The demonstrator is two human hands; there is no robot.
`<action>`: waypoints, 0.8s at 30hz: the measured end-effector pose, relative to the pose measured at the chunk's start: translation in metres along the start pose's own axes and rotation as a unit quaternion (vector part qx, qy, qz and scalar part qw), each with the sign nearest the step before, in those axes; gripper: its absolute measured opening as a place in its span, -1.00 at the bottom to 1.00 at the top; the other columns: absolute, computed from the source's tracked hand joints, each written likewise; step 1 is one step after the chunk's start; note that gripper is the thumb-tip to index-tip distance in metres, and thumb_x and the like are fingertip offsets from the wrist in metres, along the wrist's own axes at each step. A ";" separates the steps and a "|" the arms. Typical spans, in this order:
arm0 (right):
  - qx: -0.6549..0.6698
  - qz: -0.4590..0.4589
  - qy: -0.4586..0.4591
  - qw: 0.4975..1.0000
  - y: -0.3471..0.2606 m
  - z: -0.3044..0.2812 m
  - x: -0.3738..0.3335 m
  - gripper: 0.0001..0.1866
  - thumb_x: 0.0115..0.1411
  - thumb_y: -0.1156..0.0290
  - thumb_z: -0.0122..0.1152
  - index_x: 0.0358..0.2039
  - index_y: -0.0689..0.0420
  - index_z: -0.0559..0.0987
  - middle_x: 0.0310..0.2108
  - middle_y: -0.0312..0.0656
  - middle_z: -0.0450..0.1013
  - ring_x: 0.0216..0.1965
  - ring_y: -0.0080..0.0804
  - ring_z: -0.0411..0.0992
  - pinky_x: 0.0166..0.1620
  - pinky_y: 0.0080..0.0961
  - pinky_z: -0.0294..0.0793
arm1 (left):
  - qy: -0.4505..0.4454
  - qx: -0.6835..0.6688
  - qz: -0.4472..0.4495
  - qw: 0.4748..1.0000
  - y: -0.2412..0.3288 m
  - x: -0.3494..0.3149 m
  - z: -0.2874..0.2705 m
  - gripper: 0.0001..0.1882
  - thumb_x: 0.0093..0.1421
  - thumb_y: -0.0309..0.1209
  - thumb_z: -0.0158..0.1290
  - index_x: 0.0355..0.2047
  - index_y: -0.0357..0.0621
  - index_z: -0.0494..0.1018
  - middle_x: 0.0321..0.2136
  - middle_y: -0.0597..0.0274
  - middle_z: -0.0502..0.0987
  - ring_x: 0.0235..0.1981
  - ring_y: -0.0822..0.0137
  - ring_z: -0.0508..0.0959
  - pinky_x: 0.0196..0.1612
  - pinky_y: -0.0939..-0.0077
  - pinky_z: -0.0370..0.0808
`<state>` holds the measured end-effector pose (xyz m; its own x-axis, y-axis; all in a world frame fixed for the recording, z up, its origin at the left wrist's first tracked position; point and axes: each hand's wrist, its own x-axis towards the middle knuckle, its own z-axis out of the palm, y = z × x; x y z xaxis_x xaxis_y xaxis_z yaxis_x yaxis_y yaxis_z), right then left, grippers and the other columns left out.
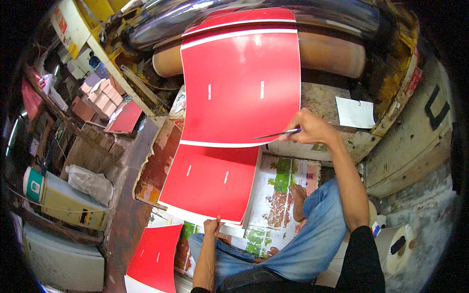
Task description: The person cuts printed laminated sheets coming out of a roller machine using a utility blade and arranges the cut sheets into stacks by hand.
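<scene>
A long red printed sheet (239,88) with white edges hangs down from the rollers at the far side. My right hand (311,128) is closed around a slim knife (273,135) with a thin blade and a bluish handle end. The blade lies across the lower right corner of the hanging sheet, by its white border. Below is a stack of red sheets (207,180), partly covered by the hanging one. My left hand (213,226) is closed on the near edge of this stack, its thumb on top.
A shiny metal roller (332,22) and a brown roller (337,57) span the far side. More red sheets (154,256) lie at lower left. A white paper piece (355,112) rests at right on a worn ledge. Pale boxes (73,195) and a plastic bag (88,183) stand left.
</scene>
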<state>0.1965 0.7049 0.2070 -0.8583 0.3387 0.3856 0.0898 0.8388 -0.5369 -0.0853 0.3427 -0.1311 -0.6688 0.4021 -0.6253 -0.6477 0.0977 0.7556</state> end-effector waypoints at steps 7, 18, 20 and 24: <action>0.051 0.060 -0.249 0.965 -0.026 -0.019 -0.007 -0.80 -0.02 0.33 0.38 -0.49 0.22 0.66 -0.74 -0.17 0.48 -0.72 -0.50 0.44 -0.61 -0.53 0.37 | -0.241 0.544 0.028 0.803 0.065 -0.090 0.092 -0.49 0.08 -0.28 0.25 -0.07 -0.36 0.39 -0.29 0.06 0.56 -0.22 0.22 0.59 -0.29 0.36 0.60; 0.196 0.117 -0.399 0.888 -0.037 -0.018 0.004 -0.64 -0.01 0.18 0.42 -0.33 0.23 0.65 -0.64 -0.23 0.53 -0.67 -0.59 0.47 -0.61 -0.65 0.40 | -0.293 -0.180 0.056 0.937 0.077 -0.172 0.250 -0.69 0.24 -0.53 0.02 -0.03 -0.31 0.26 -0.22 0.15 0.49 -0.26 0.31 0.58 -0.21 0.35 0.66; 0.157 0.112 -0.402 0.895 -0.029 -0.032 0.010 -0.64 0.08 0.21 0.35 -0.20 0.20 0.61 -0.58 -0.22 0.54 -0.66 -0.62 0.45 -0.61 -0.69 0.41 | -0.301 -0.125 0.089 0.941 0.062 -0.157 0.228 -0.75 0.22 -0.51 0.06 -0.12 -0.27 0.30 -0.31 0.20 0.49 -0.38 0.40 0.58 -0.35 0.47 0.67; 0.271 0.199 0.067 0.939 0.011 -0.048 0.010 -0.66 0.22 0.31 0.17 -0.07 0.26 0.52 -0.53 -0.20 0.52 -0.70 -0.66 0.38 -0.64 -0.72 0.36 | -0.240 -0.057 0.175 0.953 0.043 -0.162 0.215 -0.80 0.23 -0.40 0.08 -0.24 -0.26 0.35 -0.42 0.25 0.48 -0.49 0.48 0.54 -0.50 0.54 0.65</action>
<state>0.2135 0.7386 0.2410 -0.7370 0.6604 0.1439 0.0888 0.3056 -0.9480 0.0734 0.4771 0.0447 -0.6247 0.7650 -0.1568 -0.4692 -0.2071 0.8585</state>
